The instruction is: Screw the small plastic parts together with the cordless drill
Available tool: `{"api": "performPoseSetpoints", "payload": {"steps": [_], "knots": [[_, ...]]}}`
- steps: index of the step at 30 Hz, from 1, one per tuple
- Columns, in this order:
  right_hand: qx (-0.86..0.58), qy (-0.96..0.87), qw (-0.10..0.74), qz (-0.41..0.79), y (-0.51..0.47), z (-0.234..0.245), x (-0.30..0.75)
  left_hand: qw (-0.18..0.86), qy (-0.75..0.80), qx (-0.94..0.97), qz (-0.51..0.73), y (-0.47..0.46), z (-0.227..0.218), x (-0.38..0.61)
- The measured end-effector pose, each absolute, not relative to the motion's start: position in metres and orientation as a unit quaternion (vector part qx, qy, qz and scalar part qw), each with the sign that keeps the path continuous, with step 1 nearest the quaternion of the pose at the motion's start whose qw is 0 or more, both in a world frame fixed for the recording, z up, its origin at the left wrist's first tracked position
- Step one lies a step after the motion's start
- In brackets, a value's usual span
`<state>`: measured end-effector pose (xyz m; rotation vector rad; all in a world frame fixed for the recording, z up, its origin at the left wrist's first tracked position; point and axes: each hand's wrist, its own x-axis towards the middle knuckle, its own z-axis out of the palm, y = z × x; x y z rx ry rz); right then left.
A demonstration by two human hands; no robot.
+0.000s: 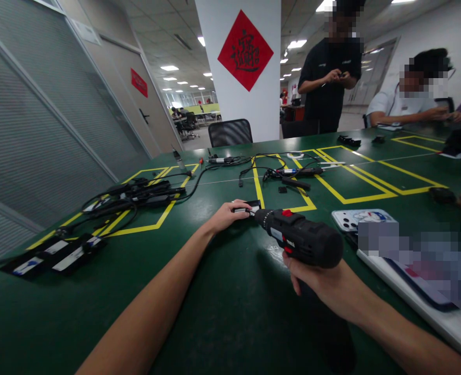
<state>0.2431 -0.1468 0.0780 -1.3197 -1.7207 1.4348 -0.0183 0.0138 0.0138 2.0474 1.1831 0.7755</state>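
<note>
My right hand (312,276) holds the drill (300,237) below its body; expect a heavy, rigid, top-heavy tool, best gripped high. My left hand (229,216) steadies the part (257,204) on the table (218,317), just ahead of the drill's nose; judged light and stiff, hold it by its sides

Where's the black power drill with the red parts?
In the head view, the black power drill is just right of centre, in the person's right hand above the green table, its tip close to the left hand.
</note>
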Motion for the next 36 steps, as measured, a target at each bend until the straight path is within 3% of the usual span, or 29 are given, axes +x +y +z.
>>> {"api": "performPoseSetpoints", "payload": {"steps": [36], "knots": [[-0.485,-0.641,0.278,0.525,-0.1485,0.0778,0.2425,0.327,0.444,0.782,0.291,0.0130,0.0160,-0.0185]]}}
